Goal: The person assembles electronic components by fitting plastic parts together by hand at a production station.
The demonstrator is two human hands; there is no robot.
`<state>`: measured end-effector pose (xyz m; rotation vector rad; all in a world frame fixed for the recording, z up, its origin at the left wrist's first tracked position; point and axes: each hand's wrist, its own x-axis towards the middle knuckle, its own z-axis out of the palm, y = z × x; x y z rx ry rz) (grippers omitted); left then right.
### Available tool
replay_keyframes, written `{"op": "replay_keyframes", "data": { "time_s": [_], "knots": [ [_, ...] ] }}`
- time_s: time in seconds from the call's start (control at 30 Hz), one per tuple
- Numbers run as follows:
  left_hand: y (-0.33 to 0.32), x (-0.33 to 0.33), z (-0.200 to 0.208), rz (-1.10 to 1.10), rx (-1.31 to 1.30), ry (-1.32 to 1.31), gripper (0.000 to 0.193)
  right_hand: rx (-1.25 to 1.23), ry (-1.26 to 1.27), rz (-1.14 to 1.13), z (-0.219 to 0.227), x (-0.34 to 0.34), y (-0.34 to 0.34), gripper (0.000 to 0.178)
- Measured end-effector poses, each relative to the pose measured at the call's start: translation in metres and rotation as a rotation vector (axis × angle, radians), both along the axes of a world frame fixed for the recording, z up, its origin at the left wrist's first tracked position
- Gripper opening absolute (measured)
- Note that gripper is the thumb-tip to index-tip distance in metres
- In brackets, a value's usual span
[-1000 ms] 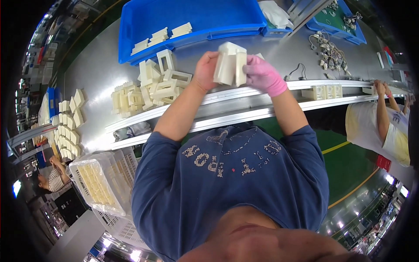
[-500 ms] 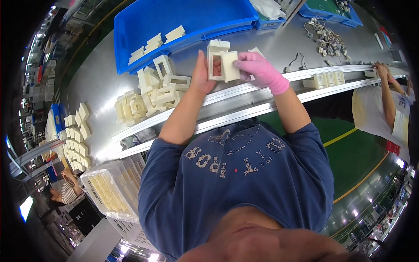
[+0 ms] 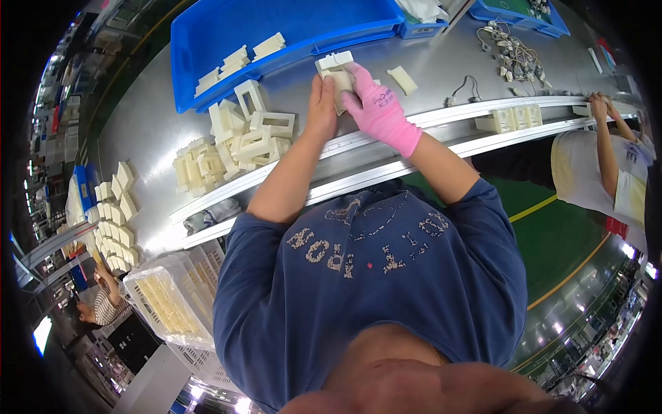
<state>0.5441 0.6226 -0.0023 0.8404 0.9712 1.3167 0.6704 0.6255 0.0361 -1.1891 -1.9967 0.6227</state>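
My bare left hand (image 3: pixel 320 114) grips a cream plastic housing (image 3: pixel 334 61) by its left side, just beyond the metal rail. My right hand (image 3: pixel 380 116), in a pink glove, closes over the right side of a flat cream cover plate (image 3: pixel 339 84). The plate lies against the front of the housing, where the frame's opening was visible before. Whether it sits fully flush is hidden by the gloved fingers. Right of the glove, a loose cream plate (image 3: pixel 402 80) lies on the metal table. A pile of cream frames (image 3: pixel 238 134) is left of my left hand.
A blue tray (image 3: pixel 289 60) with several cream plates stands at the far side. Tangled cables (image 3: pixel 514 58) lie at far right. Aluminium rails (image 3: pixel 372 143) run along the near edge, carrying cream housings (image 3: pixel 509 120). Another person's hands (image 3: pixel 601 107) work at right.
The gloved right hand has moved left with the cover plate, bringing it over the housing's opening. The left hand keeps hold of the housing. The loose plate on the table is now uncovered.
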Motion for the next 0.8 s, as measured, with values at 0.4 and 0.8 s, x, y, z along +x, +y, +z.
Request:
{"op": "replay_keyframes", "data": {
  "time_s": [0.4, 0.8],
  "knots": [
    [-0.001, 0.002, 0.01, -0.068, 0.032, -0.028, 0.043, -0.068, 0.025, 0.045, 0.007, 0.007, 0.005, 0.042],
    [-0.006, -0.004, 0.015, -0.322, -0.241, -0.187, 0.039, 0.17, 0.074, 0.09, 0.022, 0.039, 0.022, 0.055]
  ]
}}
